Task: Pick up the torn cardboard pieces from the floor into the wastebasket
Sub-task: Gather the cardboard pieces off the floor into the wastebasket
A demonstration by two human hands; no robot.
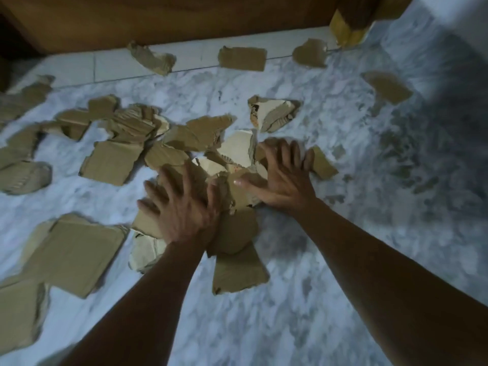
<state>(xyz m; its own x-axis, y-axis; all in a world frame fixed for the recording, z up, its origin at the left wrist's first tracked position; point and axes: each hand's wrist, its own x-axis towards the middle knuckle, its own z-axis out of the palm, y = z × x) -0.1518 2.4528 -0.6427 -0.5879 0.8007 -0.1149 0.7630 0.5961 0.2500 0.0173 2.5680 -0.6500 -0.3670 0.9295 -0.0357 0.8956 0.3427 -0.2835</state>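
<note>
**Desk:** What lies nearest you?

**Floor:** A torn brown piece (239, 273) lies on the marble floor (317, 299) between your forearms. A large flat sheet (76, 249) sits to your left.

**Desk:** And your hands?

**Floor:** Your left hand (182, 210) and right hand (285, 180) lie flat, fingers spread wide. They press down on either side of the central pile (237, 225), and neither grips anything.

**Desk:** How do you take it cleanly?

**Floor:** Draw both palms together so the pile stacks. Then curl your fingers under the bottom layer, or loose corners will likely slip out.

**Desk:** And beyond the pile?

**Floor:** More scraps (113, 162) spread to your left. The far pieces (241, 58) lie well apart from the pile, along the tile edge below the wooden furniture (158, 19). The wastebasket is not in view.
</note>
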